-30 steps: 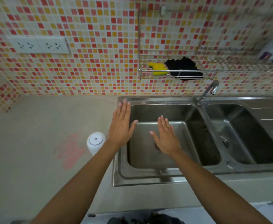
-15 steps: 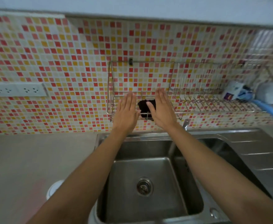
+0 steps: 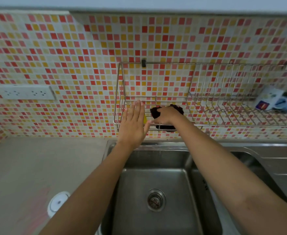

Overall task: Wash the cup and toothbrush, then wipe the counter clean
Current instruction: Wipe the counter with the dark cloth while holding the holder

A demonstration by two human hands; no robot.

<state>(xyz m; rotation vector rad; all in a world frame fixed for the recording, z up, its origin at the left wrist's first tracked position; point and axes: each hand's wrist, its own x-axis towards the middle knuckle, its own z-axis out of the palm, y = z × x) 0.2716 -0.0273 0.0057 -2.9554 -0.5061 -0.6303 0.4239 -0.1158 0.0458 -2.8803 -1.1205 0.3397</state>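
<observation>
My right hand [image 3: 165, 116] is closed over a black cloth [image 3: 155, 111] lying in the left end of the wire wall rack [image 3: 120, 92] above the sink. My left hand [image 3: 133, 122] is flat with fingers spread, in front of the rack's left part, holding nothing. A sliver of a yellow sponge [image 3: 144, 118] shows between the two hands. A white cup [image 3: 57, 203] stands on the grey counter [image 3: 37, 163] at the lower left, beside my left forearm. A pink smear [image 3: 39, 199] marks the counter left of the cup. No toothbrush is clearly visible.
The steel sink [image 3: 156, 182] with its drain [image 3: 156, 200] lies below my arms; a second basin and drainboard [image 3: 278, 168] sit to the right. White and blue items [image 3: 271, 99] rest at the rack's right end. A double socket [image 3: 24, 93] is on the tiled wall.
Both hands rose from over the sink to the wall rack. My right hand closed on the black cloth; the view tilted up toward the wall.
</observation>
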